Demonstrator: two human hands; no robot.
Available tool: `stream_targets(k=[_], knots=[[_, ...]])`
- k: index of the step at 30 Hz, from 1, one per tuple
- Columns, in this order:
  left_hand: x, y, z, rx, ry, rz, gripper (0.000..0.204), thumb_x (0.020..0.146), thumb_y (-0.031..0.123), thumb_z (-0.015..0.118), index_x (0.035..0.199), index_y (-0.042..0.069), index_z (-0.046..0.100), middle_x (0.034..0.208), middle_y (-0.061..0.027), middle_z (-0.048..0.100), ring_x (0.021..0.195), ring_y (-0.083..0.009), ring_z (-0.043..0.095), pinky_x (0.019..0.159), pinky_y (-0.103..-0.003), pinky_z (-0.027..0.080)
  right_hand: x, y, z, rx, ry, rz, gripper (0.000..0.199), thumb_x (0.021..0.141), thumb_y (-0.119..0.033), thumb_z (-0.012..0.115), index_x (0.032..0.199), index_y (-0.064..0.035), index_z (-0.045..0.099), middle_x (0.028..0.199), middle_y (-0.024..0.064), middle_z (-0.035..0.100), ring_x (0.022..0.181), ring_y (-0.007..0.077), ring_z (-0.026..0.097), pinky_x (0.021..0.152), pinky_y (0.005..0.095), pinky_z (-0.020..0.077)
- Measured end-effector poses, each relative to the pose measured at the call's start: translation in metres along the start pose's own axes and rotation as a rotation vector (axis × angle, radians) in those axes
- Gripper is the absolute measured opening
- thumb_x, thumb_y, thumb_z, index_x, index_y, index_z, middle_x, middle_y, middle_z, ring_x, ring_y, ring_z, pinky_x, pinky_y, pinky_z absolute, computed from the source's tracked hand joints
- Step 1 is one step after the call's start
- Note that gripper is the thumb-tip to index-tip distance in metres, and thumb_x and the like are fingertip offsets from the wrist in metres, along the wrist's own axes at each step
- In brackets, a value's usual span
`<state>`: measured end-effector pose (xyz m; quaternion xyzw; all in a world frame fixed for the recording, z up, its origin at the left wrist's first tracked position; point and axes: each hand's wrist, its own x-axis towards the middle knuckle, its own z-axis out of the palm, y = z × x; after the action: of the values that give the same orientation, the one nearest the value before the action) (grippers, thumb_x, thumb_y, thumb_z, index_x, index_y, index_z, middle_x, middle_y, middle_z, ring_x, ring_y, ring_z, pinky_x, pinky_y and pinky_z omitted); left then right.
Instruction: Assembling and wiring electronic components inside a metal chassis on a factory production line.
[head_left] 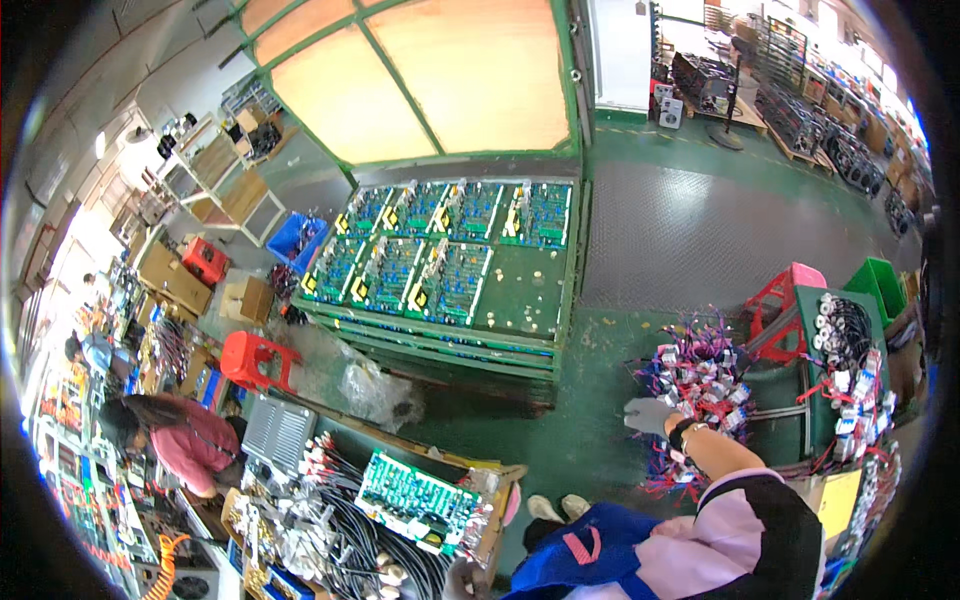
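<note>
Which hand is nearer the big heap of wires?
Right. The right hand is just left of the wires; the left hand is farther away, low in the picture near a green circuit board.

Our gloved right hand (651,414) is grey and our apron (588,540) blue. We see purple, red and white in the wire bundle (700,378), green on the nearest circuit board (410,492), black on the cables (365,532), orange on the coiled hose (166,562).
</note>
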<state>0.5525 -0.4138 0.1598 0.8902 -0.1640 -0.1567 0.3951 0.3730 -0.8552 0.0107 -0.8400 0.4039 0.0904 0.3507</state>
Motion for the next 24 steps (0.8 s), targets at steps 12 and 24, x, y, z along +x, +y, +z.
stream_targets(k=[12, 24], knots=[[0.115, 0.042, 0.030, -0.313, 0.190, 0.166, 0.035, 0.097, 0.023, 0.058, 0.116, -0.007, 0.058, 0.106, -0.0135, 0.065, 0.093, -0.0185, 0.059, 0.083, -0.030, 0.050, 0.200, -0.184, -0.185, 0.183, 0.419, -0.311, 0.052, 0.083, -0.037, 0.062, 0.123, -0.0061, 0.054, 0.099, 0.0187, 0.065, 0.094, 0.0372, 0.063, 0.083, 0.0440, 0.0502], [0.188, 0.137, 0.171, -0.581, 0.117, -0.140, 0.024, 0.091, 0.013, 0.061, 0.109, -0.003, 0.061, 0.102, -0.0148, 0.065, 0.095, -0.0213, 0.061, 0.084, -0.032, 0.051, 0.411, -0.213, -0.229, -0.425, 0.223, -0.291, 0.052, 0.080, -0.042, 0.065, 0.124, -0.0146, 0.056, 0.103, 0.0161, 0.065, 0.099, 0.0347, 0.063, 0.079, 0.0471, 0.0521]])
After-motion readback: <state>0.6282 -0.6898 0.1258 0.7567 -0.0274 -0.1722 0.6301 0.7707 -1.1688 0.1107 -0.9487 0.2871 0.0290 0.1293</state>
